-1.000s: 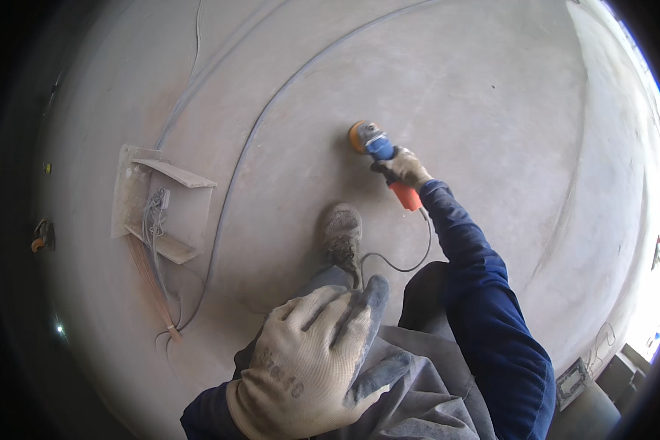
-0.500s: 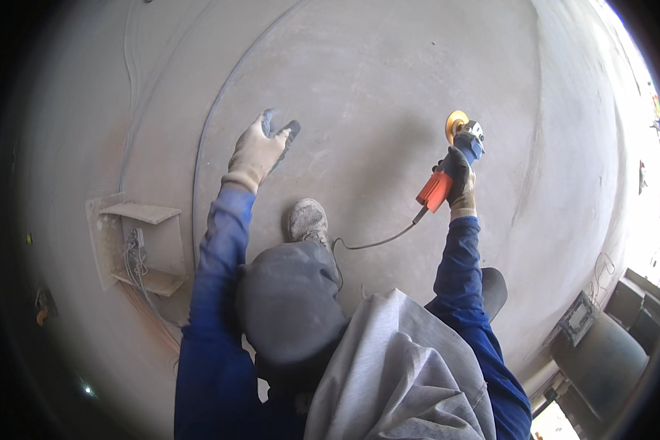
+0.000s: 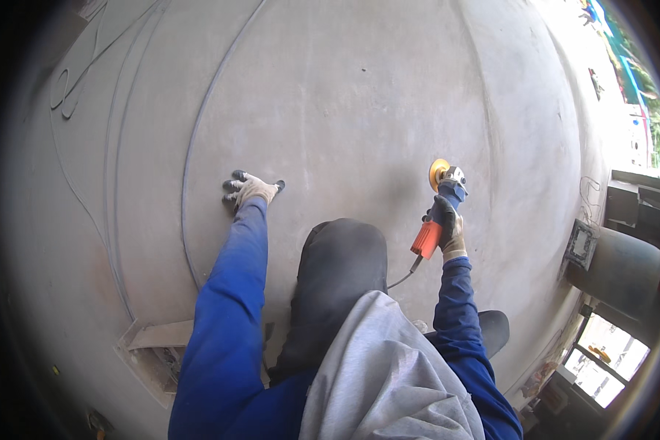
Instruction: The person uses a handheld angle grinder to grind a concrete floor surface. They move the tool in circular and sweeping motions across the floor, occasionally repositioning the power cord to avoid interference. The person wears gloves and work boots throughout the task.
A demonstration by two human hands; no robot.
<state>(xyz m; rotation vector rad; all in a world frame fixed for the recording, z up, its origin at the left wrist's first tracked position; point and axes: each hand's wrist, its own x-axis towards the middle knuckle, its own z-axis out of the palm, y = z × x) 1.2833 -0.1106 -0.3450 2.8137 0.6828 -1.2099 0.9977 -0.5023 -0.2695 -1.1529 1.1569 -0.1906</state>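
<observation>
An angle grinder point(image 3: 427, 238) with an orange rear body, blue neck and metal head is in my right hand point(image 3: 448, 221). The gloved fingers wrap round its middle. Its yellow disc point(image 3: 438, 173) points away from me, close to the grey concrete surface point(image 3: 330, 139); whether it touches cannot be seen. My left hand point(image 3: 252, 189), in a white glove with dark fingertips, is empty. Its fingers are spread, low over or on the concrete, between a long cable point(image 3: 196, 137) and the grinder. A grey power cord point(image 3: 401, 281) leaves the grinder's rear end toward my leg.
My bent knee point(image 3: 342, 253) is between my arms. Several thin cables point(image 3: 117, 147) run along the left. A recessed box frame point(image 3: 150, 336) lies at the lower left. At the right are a dusty square frame point(image 3: 581, 243), a rounded grey container point(image 3: 618, 271) and a bright opening point(image 3: 610, 357).
My view has shifted, and my foot is now hidden behind my knee. My left hand has spread its fingers and turned down toward the concrete. My right hand still holds the grinder.
</observation>
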